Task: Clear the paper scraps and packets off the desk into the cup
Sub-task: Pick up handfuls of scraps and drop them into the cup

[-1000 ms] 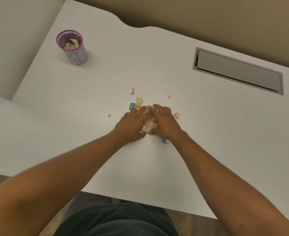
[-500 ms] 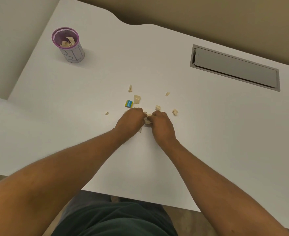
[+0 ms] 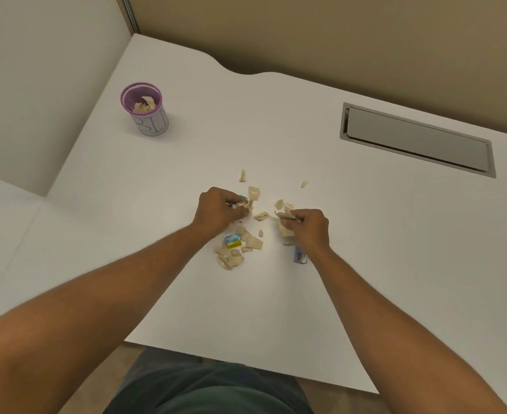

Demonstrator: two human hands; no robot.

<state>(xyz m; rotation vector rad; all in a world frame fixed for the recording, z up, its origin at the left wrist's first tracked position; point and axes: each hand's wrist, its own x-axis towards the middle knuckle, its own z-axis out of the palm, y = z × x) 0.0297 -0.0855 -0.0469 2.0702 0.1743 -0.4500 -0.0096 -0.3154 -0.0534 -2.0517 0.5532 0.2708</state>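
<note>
Cream paper scraps (image 3: pixel 253 242) lie scattered mid-desk. My left hand (image 3: pixel 218 209) is closed around a bunch of scraps, with a bit of a blue-yellow packet showing at its fingertips. My right hand (image 3: pixel 307 228) is closed on other scraps a hand's width to the right. A blue-and-yellow packet (image 3: pixel 233 241) lies just below my left hand, and a purple-blue packet (image 3: pixel 299 254) lies under my right wrist. The purple-rimmed cup (image 3: pixel 144 110), with scraps inside, stands far off at the back left.
The white desk (image 3: pixel 395 234) has a grey metal cable hatch (image 3: pixel 416 140) at the back right. A beige wall runs behind, and a second white surface (image 3: pixel 4 234) adjoins on the left. The desk's front edge is near my lap.
My hands were pressed together over the pile; now they have drawn apart, each clutching scraps. More scraps and two packets lie uncovered below them. The camera view has shifted.
</note>
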